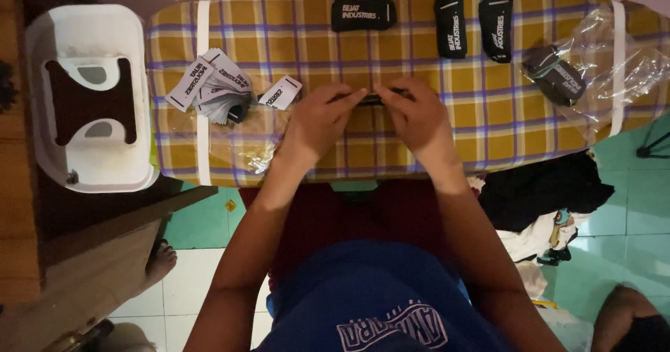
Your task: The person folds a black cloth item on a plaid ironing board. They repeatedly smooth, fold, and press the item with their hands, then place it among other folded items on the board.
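Note:
Both my hands meet at the middle of a yellow-and-purple checked board [488,115]. My left hand [322,118] and my right hand [413,113] pinch the two ends of a small black folded item [372,100] lying on the cloth. Most of it is hidden under my fingers. A pile of white paper labels [216,85] lies to the left of my left hand, with one loose label [280,92] nearer.
Three black folded socks [363,13] [451,25] [496,27] lie along the far edge. Clear plastic bags with a dark item [558,76] sit at the right; another clear bag [244,143] lies front left. A white stool [91,97] stands left. Clothes [544,191] lie on the floor.

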